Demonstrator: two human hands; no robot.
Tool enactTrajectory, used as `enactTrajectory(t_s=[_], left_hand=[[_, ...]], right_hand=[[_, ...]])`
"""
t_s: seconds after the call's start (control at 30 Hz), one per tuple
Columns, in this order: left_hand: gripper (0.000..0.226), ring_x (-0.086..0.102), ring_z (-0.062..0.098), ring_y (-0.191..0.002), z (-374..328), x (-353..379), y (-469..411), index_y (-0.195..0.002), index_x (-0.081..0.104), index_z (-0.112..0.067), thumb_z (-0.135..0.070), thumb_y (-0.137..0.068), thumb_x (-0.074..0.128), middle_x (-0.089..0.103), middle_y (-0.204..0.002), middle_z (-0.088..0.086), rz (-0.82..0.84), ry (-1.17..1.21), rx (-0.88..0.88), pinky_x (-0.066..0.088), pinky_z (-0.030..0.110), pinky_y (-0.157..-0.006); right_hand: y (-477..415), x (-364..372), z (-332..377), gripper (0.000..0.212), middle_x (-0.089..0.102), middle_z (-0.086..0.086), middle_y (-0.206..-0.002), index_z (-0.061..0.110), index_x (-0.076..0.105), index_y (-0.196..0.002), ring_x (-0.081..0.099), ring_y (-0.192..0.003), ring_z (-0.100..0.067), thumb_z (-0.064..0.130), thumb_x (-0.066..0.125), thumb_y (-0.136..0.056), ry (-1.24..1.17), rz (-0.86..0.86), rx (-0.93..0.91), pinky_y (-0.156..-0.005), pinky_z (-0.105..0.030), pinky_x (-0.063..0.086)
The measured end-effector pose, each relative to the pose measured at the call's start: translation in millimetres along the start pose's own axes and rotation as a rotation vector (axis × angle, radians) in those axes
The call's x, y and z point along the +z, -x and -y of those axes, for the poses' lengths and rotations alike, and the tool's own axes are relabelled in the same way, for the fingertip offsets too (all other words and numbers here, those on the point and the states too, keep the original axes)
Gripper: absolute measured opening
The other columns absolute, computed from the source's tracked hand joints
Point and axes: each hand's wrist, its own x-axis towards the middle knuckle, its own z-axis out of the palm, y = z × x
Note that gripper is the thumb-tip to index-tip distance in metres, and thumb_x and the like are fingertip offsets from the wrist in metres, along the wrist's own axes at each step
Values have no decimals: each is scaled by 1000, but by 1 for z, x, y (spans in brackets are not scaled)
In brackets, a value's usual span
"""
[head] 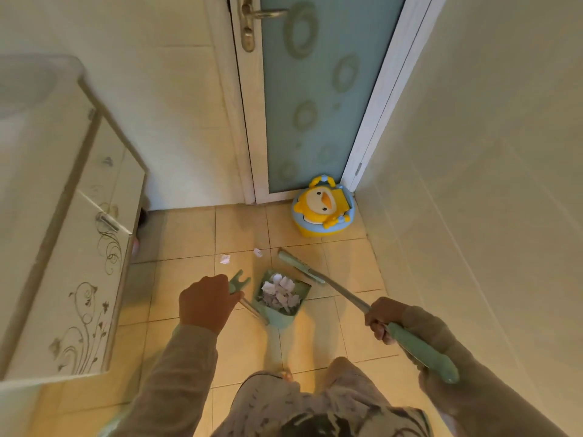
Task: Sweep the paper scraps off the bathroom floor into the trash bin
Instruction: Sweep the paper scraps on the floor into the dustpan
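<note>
Paper scraps are the item under review, and most of them now lie heaped in the dustpan (282,298) on the tiled floor (186,234). Working from the left: the vanity cabinet (79,247) stands clear of the work area, with no scraps visible along its base. My left hand (206,302) is closed round the upright handle of the dustpan (239,283), holding the pan mouth-up in front of me. Beyond that hand, two scraps remain loose on the tiles, one (225,258) nearer the cabinet and one (258,252) just beside the broom head (299,267). The broom head sits at the far rim of the pan, touching or nearly touching it; I cannot tell which. My right hand (383,320) is clamped on the broom shaft (350,298), low on the green grip. A duck-shaped potty (323,209) stands in the corner by the door (315,89), well apart from the scraps. No trash bin is in view. Assessment: collection is largely done; the two stray scraps need gathering, and the pan must then be emptied into the bin
</note>
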Motion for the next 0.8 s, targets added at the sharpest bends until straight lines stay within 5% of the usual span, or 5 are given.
enactTrajectory(t_s=[0.2,0.47,0.8], left_hand=[[42,54,15,-60,0,1,-15,-85,62,-17,-58,-84,56,66,-74,-2,-2,1,-170,46,25,-60],[32,61,14,-66,-35,-3,-34,-87,62,-28,-58,-86,50,61,-72,-7,86,54,-443,49,24,-61],[33,55,12,-63,-91,2,-36,-94,63,-27,-57,-86,52,53,-68,-9,156,147,-740,45,23,-57]], right_hand=[[-27,-28,55,35,42,-2,-29,8,41,-55,40,-23,-11,-2,46,-88,132,38,-56,-39,-11,32],[-63,-88,157,38,40,-5,-31,5,39,-52,38,-24,-12,-2,46,-88,413,77,-142,-47,-19,31],[-93,-121,260,28,45,-8,-55,10,43,-58,42,-49,-19,8,48,-85,650,81,-310,-51,-25,35]])
